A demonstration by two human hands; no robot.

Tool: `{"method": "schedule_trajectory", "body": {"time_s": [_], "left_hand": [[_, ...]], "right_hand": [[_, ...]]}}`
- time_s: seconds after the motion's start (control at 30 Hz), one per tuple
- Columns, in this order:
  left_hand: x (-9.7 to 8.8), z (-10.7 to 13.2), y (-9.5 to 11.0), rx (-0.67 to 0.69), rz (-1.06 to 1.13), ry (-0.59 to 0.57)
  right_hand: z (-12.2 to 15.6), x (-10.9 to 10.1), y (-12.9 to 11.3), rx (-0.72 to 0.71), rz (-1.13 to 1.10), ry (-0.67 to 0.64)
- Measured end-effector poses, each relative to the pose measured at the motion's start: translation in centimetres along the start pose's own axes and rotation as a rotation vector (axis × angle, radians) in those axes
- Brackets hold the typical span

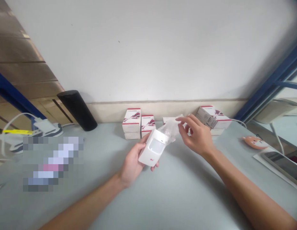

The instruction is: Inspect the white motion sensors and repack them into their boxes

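My left hand (132, 164) is closed around a white plastic sensor unit (155, 148) with a frosted window, holding it above the grey table (177, 195). The unit's upper end sits in a clear plastic bag (171, 127). My right hand (195, 134) pinches the top of that bag between thumb and fingers, just right of the unit. Behind both hands stand small white-and-red boxes: a stack of two (131, 123), a single one (148, 124), and tilted ones (211, 118) to the right.
A black cylinder (77, 110) leans on the wall at the back left. White chargers and cables (43, 127) lie at the left. An orange fox-shaped object (255, 142) and a tablet (282, 164) lie at the right. A blue frame (270, 83) rises at right.
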State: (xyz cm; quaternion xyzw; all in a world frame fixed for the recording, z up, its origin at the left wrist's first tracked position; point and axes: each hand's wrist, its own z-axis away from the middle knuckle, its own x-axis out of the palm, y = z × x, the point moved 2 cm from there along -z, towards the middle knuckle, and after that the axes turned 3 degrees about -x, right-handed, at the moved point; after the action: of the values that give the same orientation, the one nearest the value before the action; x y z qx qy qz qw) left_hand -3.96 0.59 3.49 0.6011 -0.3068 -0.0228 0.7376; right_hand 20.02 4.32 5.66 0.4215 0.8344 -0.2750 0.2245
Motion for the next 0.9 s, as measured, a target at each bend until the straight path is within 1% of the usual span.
{"method": "schedule_trajectory", "body": {"time_s": [0.1,0.17,0.3,0.37,0.43,0.5,0.6,0.7,0.9], "left_hand": [[-0.4,0.0,-0.4,0.027,-0.056,0.019],[-0.7,0.3,-0.6,0.071,-0.167,0.064],[-0.5,1.0,-0.3,0.209,-0.444,0.146],[-0.1,1.3,0.0,0.298,-0.522,0.177],[0.2,1.4,0.2,0.366,-0.577,0.204],[0.3,1.4,0.2,0.406,-0.637,0.219],[0.1,1.4,0.0,0.439,-0.713,0.243],[-0.2,1.3,-0.2,0.439,-0.738,0.286],[-0.2,1.3,-0.4,0.438,-0.805,0.327]], "right_hand": [[0.0,-0.4,-0.5,0.012,-0.069,0.005],[0.1,-0.6,-1.4,-0.014,-0.153,-0.014],[0.4,-0.6,-3.6,-0.073,-0.343,-0.156],[0.5,-0.4,-4.4,-0.058,-0.434,-0.193],[0.5,-0.4,-5.0,-0.026,-0.524,-0.185],[0.5,-0.3,-5.2,0.023,-0.594,-0.175],[0.6,-0.2,-5.3,0.106,-0.661,-0.205],[0.7,0.0,-5.3,0.122,-0.684,-0.230],[0.8,0.3,-5.3,0.132,-0.667,-0.144]]}}
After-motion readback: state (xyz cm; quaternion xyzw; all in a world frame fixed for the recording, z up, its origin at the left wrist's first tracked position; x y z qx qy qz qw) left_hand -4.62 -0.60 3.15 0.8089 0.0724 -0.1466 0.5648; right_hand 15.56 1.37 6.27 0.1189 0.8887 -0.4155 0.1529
